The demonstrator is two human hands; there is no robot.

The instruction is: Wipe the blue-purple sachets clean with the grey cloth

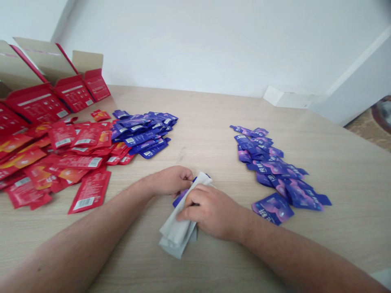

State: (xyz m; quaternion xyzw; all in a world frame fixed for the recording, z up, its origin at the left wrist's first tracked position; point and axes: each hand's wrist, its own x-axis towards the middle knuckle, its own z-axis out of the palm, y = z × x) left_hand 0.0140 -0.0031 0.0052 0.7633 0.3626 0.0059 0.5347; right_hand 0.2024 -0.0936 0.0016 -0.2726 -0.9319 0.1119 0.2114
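While a purple sachet (180, 198) is partly covered by a grey cloth (177, 232), both are gripped between the curled left hand (169, 181) and the right hand (210, 213), above a wooden table (351, 195).

This is taken to be a room in a home rather than a lab or workshop, though that cannot be settled for certain. Plain white walls (195, 40) are seen behind a wood-laminate table (214, 101), and a patterned rug (363, 130) is visible on the floor beyond the table's far right corner. Opened red cartons (73, 85) are set at the far left corner, a white box (287, 97) is placed along the far edge, and foil sachets (88, 191) are spread across the surface, so a makeshift packing table is suggested.
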